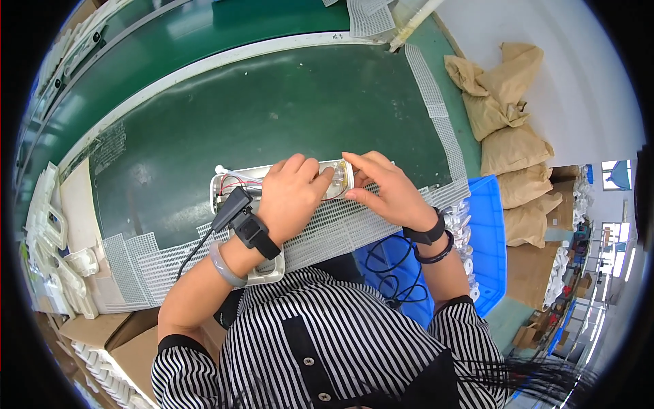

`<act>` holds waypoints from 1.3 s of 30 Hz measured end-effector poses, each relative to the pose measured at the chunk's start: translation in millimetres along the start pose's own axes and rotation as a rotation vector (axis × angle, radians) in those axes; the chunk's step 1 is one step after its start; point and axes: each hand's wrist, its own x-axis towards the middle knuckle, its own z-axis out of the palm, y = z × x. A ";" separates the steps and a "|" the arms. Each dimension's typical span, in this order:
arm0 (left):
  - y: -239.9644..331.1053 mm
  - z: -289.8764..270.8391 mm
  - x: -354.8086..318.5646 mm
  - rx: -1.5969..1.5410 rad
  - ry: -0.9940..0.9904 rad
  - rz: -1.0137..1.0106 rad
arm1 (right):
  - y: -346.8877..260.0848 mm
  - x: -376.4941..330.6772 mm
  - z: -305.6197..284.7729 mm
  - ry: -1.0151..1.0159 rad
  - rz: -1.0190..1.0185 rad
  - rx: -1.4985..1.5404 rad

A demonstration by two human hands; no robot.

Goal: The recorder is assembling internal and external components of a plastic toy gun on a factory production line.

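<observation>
A long white plastic housing [216, 194] lies near the table's front edge, with thin red wires [230, 183] inside its left end. Over its middle, my left hand [291, 194] is closed, fingers curled and fingertips at a clear part [336, 178] in the right end. What those fingers hold is hidden. My right hand [392, 194] grips the housing's right end, with the index finger along the far corner and the thumb on the near side. A second white plastic frame [269, 275] shows partly below my left wrist.
The green tabletop [272, 102] has white perforated strips [354, 228] along its front and right edges. At right stands a blue bin [492, 252] with several pale parts; black cable [395, 279] hangs nearby. Tan sacks [514, 150] are stacked beyond. White plastic parts [58, 238] lie at left.
</observation>
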 end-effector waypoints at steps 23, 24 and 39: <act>1.0 4.7 -0.5 0.043 -0.067 0.023 | 16.4 -16.4 35.3 0.195 -0.069 -0.330; 0.4 4.7 -1.4 0.047 -0.073 0.025 | 16.0 -15.9 35.8 0.198 -0.076 -0.332; -19.7 -95.1 -58.4 0.124 -0.140 -0.183 | -15.9 -2.0 28.9 0.213 -0.325 -0.494</act>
